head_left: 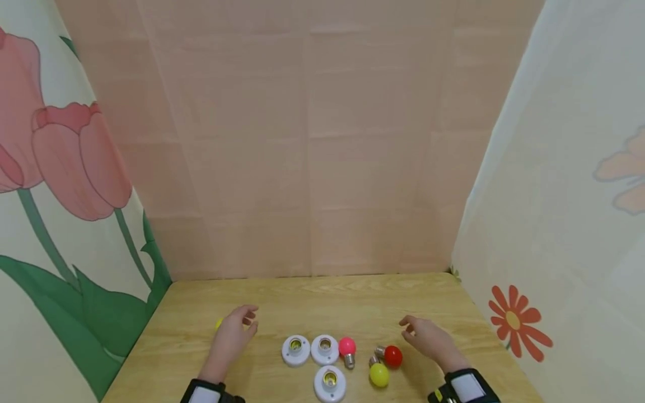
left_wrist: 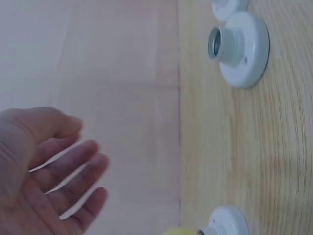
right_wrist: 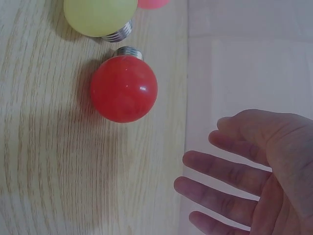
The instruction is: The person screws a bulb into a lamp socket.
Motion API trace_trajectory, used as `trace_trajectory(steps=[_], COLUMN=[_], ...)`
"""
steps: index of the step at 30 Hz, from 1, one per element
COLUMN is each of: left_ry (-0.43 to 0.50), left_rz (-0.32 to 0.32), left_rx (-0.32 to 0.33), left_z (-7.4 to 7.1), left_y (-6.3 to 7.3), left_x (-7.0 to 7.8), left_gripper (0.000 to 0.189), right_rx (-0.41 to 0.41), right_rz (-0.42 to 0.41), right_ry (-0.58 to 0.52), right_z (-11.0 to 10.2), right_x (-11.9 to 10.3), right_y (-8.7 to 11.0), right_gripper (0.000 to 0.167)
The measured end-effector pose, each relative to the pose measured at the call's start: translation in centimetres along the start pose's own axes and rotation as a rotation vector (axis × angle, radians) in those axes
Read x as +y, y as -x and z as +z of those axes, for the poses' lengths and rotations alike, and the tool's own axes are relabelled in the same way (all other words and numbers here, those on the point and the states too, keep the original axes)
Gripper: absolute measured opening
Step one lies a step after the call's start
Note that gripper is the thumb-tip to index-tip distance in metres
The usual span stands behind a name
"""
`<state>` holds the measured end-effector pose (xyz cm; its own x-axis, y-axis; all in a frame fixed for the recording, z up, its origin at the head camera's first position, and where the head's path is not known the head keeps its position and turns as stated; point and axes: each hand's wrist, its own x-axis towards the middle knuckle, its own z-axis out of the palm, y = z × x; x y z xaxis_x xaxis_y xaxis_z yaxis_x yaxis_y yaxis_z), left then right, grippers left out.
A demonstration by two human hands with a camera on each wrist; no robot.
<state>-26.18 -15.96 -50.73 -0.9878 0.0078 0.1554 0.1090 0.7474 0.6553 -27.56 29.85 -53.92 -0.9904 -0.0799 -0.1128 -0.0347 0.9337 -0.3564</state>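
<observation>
My left hand [head_left: 235,330] hovers over the left part of the table, fingers loosely bent and holding nothing. Behind it peeks a yellow bulb [head_left: 219,323]; the left wrist view shows a white lamp holder [left_wrist: 231,221] beside that bulb. Three more round white lamp holders stand mid-table: one at left [head_left: 295,351], another beside it [head_left: 325,350], a third nearer [head_left: 330,384]. To their right lie a pink bulb [head_left: 347,347], a yellow bulb [head_left: 379,375] and a red bulb [head_left: 393,356]. Beyond the red bulb, my right hand [head_left: 428,337] is raised, fingers relaxed, with nothing in it.
The wooden table [head_left: 282,291] ends at a brown paper-like backdrop [head_left: 307,168]. A tulip-printed panel [head_left: 80,162] rises on the left, and a pale flower-printed panel [head_left: 544,224] on the right. Each wrist wears a black strap [head_left: 468,386].
</observation>
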Motion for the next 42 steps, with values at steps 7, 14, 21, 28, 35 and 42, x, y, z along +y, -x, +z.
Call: trace_trajectory(steps=[7, 14, 21, 28, 35, 42], left_ry=[-0.139, -0.205, -0.225, -0.286, -0.289, -0.025], left_rz=[0.077, 0.224, 0.308, 0.242, 0.123, 0.184], left_rx=[-0.284, -0.293, -0.260, -0.320, -0.285, -0.094], left_z=[2.1, 5.1, 6.7, 6.4, 5.0, 8.1], left_y=[1.3, 3.4, 4.8, 4.1, 2.0, -1.0], left_x=[0.5, -1.4, -2.8, -2.2, 0.6, 0.7], left_gripper=[0.028, 0.018, 0.011, 0.019, 0.050, 0.111], right_rx=[-0.010, -0.039, -0.051, -0.040, -0.055, -0.056], right_rz=[-0.006, 0.000, -0.005, -0.019, 0.010, 0.028], right_ry=[0.004, 0.018, 0.008, 0.001, 0.004, -0.012], right_z=[0.3, 1.0, 1.4, 1.8, 2.1, 1.8], right_x=[-0.3, 0.0, -0.1, -0.2, -0.2, -0.7], right_y=[0.4, 1.0, 1.2, 1.0, 1.1, 1.2], right_gripper=[0.023, 0.021, 0.020, 0.020, 0.021, 0.022])
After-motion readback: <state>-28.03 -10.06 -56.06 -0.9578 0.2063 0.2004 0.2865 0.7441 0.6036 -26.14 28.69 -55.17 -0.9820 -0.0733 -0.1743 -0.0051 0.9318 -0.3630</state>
